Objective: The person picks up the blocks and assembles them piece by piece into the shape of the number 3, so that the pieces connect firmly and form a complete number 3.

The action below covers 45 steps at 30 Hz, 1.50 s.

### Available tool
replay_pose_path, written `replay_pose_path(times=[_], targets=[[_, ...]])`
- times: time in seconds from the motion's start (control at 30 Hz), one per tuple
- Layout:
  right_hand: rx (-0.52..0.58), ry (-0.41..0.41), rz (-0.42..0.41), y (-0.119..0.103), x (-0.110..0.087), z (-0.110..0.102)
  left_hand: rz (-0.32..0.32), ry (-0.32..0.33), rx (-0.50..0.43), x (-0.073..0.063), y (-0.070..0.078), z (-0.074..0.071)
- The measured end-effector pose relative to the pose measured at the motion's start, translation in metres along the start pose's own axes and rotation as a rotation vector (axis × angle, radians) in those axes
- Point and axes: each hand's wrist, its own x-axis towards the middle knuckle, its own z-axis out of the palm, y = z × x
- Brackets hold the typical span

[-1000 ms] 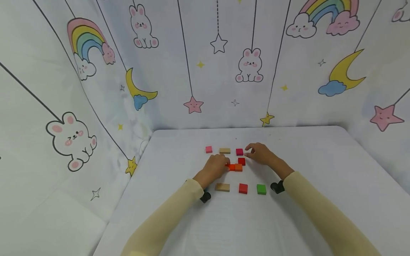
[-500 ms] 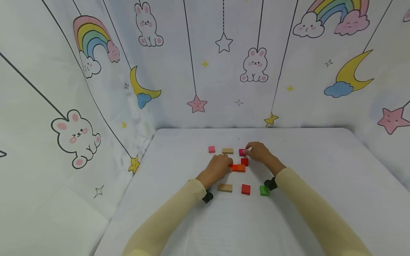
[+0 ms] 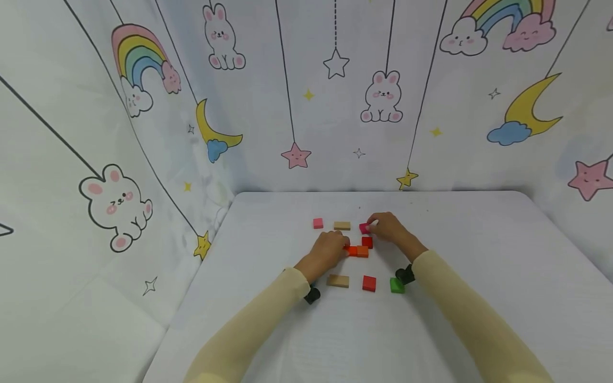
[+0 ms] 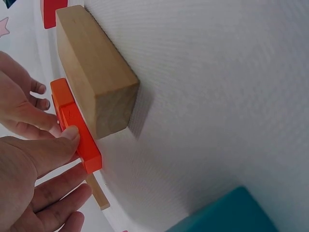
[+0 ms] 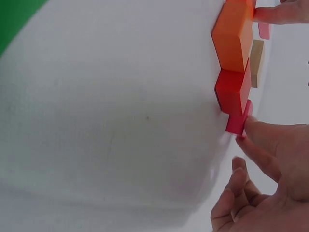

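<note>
My left hand (image 3: 326, 254) pinches an orange-red block (image 4: 83, 137) between thumb and fingers, its thumb on the near face in the left wrist view. That block lies end to end with an orange block (image 3: 362, 251). My right hand (image 3: 390, 229) holds a small crimson block (image 5: 237, 123) by thumb and index finger, while its other fingers stay loosely bent. Just in front of the crimson block is a red block (image 3: 367, 242), which touches the orange one in the right wrist view. The far side of the left hand's grip is hidden in the head view.
Behind the hands lie a pink block (image 3: 318, 223) and a wooden block (image 3: 342, 225). Nearer stand another wooden block (image 3: 338, 281), a red block (image 3: 369, 283) and a green block (image 3: 397, 285). A teal block (image 4: 231, 215) sits beneath the left wrist. A patterned cloth wall (image 3: 268, 106) bounds the white table.
My right hand has moved left and taken hold of the crimson block, which has turned slightly. The left hand stays on the orange-red block. The head view has shifted a little.
</note>
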Motion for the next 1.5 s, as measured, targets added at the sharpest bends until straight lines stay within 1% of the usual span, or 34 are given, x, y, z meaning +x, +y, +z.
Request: replay_pose_path(times=[0.2,0.4,0.57,0.7,1.0,1.27,1.5], targets=[[-0.025,-0.046,-0.003,0.005,0.003,-0.004,0.001,0.012,0.006,0.000,-0.001,0.002],[-0.052,-0.066,-0.031,0.009,0.006,-0.004,0.002,0.022,0.005,0.001,-0.003,0.005],[-0.062,-0.080,-0.047,0.010,0.006,-0.005,-0.001,0.015,0.003,0.000,-0.003,0.005],[-0.057,-0.083,-0.058,0.009,0.003,-0.005,-0.005,0.015,0.004,-0.001,-0.003,0.004],[-0.044,-0.084,-0.054,0.008,0.000,-0.005,-0.004,0.011,-0.003,-0.001,-0.002,0.002],[-0.054,-0.070,-0.089,0.005,-0.007,-0.006,-0.013,0.000,-0.012,-0.002,0.000,0.002],[-0.075,-0.065,-0.106,0.005,-0.008,-0.007,-0.003,0.008,-0.003,-0.001,0.000,0.002]])
